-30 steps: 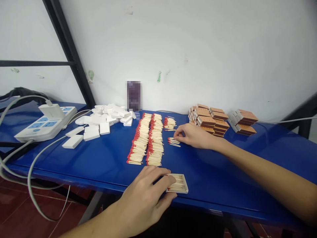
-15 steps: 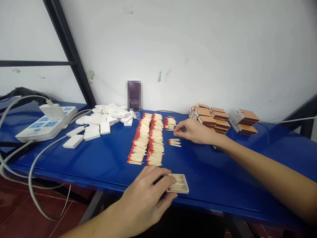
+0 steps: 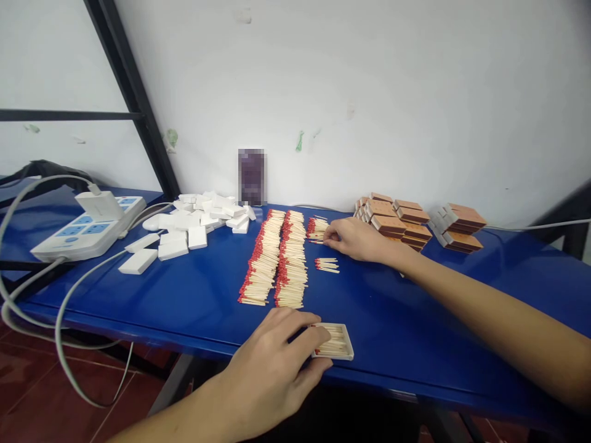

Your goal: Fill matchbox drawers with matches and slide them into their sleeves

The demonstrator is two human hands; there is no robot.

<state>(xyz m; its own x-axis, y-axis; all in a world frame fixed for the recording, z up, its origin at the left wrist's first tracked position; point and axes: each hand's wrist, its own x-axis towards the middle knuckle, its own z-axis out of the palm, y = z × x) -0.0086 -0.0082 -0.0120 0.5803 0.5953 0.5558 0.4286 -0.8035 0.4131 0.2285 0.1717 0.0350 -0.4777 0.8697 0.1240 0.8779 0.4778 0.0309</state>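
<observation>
My left hand (image 3: 281, 357) grips the left end of a white matchbox tray (image 3: 348, 351) at the table's front edge. Matches lie inside the tray, partly hidden by my fingers. My right hand (image 3: 353, 239) is closed in a pinch at the right ends of a small pile of matches (image 3: 315, 227), by its lowest matches. Just below it, a little group of several matches (image 3: 327, 265) lies apart. Left of these run two long rows of red-headed matches, the left row (image 3: 263, 258) and the right row (image 3: 290, 264).
White matchbox trays (image 3: 198, 215) are heaped at the back left. Brown matchbox sleeves (image 3: 392, 218) stand stacked at the back right, with another stack (image 3: 462, 224) beyond. A power strip (image 3: 87, 231) with cables sits at left. A blurred dark rectangle (image 3: 252, 177) leans on the wall.
My right hand has shifted slightly left, bringing its fingertips to the match ends of the small pile. My left hand keeps its grip on the tray. The view has shifted slightly.
</observation>
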